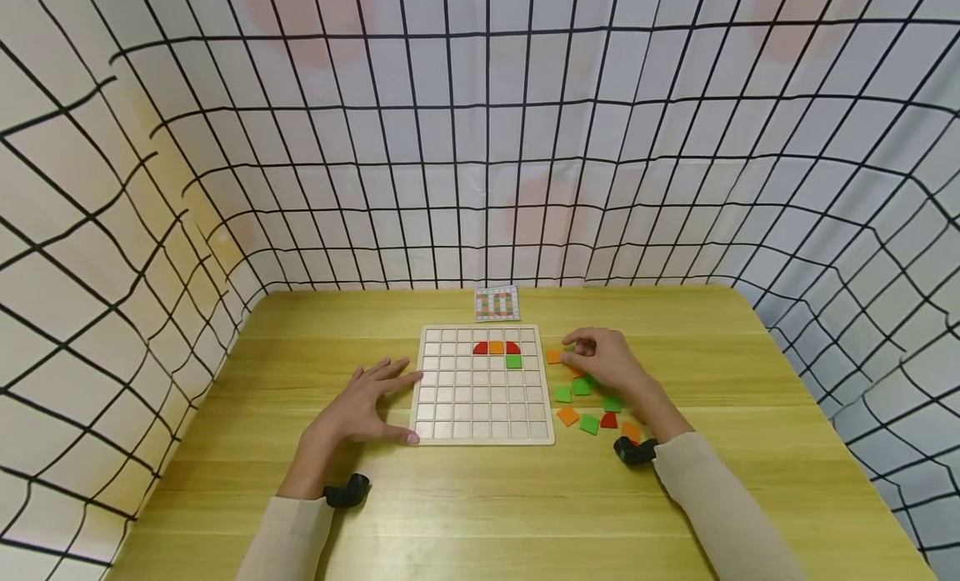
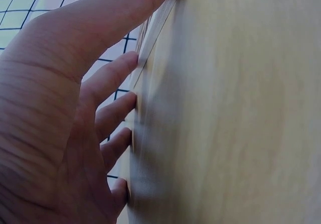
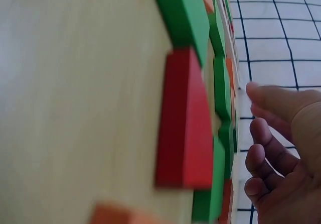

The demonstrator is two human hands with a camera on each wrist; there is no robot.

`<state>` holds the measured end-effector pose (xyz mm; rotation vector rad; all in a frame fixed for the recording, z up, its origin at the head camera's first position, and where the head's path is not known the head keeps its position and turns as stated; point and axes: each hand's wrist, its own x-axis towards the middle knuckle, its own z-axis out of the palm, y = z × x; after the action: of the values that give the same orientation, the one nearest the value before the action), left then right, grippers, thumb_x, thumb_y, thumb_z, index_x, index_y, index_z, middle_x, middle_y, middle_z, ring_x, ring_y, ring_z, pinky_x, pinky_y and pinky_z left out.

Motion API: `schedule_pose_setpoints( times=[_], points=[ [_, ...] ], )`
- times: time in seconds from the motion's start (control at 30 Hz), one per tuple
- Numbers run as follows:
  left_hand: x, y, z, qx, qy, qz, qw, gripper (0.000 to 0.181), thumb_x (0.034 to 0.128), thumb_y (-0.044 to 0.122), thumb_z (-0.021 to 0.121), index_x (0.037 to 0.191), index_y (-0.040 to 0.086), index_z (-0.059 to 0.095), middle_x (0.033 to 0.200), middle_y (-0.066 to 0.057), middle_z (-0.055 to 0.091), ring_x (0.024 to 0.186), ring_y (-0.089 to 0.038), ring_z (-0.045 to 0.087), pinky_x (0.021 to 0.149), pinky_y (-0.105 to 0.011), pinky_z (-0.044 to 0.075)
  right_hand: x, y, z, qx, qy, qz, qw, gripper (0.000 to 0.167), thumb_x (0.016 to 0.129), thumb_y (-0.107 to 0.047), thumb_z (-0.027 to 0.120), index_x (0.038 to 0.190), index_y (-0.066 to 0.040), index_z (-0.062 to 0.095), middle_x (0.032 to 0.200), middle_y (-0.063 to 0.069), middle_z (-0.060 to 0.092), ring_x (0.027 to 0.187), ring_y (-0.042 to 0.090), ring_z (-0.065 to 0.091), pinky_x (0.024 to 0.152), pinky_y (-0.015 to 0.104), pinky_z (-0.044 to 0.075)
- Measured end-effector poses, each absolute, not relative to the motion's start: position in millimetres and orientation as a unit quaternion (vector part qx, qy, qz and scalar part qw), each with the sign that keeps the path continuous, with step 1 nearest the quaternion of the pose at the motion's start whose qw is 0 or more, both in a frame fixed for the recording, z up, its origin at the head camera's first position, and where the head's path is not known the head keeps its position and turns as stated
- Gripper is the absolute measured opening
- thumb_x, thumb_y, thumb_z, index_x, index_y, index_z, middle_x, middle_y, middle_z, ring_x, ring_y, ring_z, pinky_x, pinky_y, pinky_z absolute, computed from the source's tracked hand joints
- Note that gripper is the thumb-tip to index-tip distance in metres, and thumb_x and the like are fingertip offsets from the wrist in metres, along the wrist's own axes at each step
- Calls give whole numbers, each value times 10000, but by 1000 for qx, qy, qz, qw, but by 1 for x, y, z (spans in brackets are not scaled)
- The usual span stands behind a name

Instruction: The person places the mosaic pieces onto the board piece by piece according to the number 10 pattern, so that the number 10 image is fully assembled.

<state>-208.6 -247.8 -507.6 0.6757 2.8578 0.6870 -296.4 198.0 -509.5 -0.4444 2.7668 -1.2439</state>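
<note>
A pale wooden grid board (image 1: 457, 406) lies mid-table. In its upper part a red rounded piece (image 1: 481, 348), an orange square (image 1: 496, 348) and another red rounded piece (image 1: 513, 348) form a row, with a green square (image 1: 513, 362) below the right one. My left hand (image 1: 367, 402) spreads its fingers along the board's left edge, thumb at the near corner. To the board's right, my right hand (image 1: 603, 360) hovers over loose tiles, its fingers loosely bent. Thumb and forefinger stand apart near an orange tile (image 1: 553, 357); no piece shows between them. In the right wrist view a red block (image 3: 185, 128) is close.
A small printed pattern card (image 1: 497, 303) lies behind the board. Several green, orange and red tiles, among them a green tile (image 1: 589, 423), are scattered right of the board. A white wall with black grid lines (image 1: 480, 189) surrounds the wooden table (image 1: 465, 514).
</note>
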Motion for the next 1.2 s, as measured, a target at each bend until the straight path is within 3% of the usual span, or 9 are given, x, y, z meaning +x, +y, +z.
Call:
schedule_pose_setpoints(
  times=[0.5,0.8,1.2],
  points=[
    [-210,-248,-510,214,947,227,73,1025,674,707,839,1550,314,481,1697,-94,299,1576,-428,202,1227,-746,77,-298,233,-509,-153,922,-353,33,212,1009,-151,666,1178,-50,744,912,76,656,759,189,520,661,278,451],
    [-210,-248,-509,217,946,230,71,1023,678,705,840,1550,307,483,1696,-101,301,1574,-432,204,1224,-751,72,-299,245,-513,-130,930,-340,56,412,957,-294,753,1271,-35,690,943,62,620,791,188,504,715,312,442],
    [-209,-249,-506,220,944,233,74,1018,689,697,838,1553,298,479,1700,-108,287,1578,-438,184,1222,-753,65,-299,245,-513,-143,930,-336,33,309,960,-250,749,1199,-55,743,921,45,642,790,196,513,705,306,448]
  ],
)
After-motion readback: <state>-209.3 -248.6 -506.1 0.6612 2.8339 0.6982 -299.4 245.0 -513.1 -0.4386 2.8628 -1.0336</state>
